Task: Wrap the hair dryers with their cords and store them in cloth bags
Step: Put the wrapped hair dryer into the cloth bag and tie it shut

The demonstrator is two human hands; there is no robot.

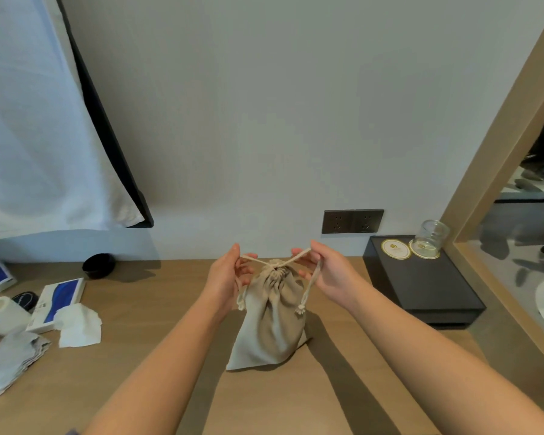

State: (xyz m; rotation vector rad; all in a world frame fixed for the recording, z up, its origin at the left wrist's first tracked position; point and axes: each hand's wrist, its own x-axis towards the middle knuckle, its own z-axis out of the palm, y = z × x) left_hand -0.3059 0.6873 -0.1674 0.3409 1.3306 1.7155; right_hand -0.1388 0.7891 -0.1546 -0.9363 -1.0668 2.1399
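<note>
Soft cloth bag [270, 324], gathered shut and bulging, lying just below and between left hand [225, 279] and right hand [330, 274], each pinching a thin drawstring [296, 257]; probably light and floppy, best gripped at the gathered neck.

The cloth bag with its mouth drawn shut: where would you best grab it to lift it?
Probably the gathered neck, just under the drawstrings the left hand and right hand pinch, reached from above: it is cinched narrow, while the body of the cloth bag bulges wide.
</note>
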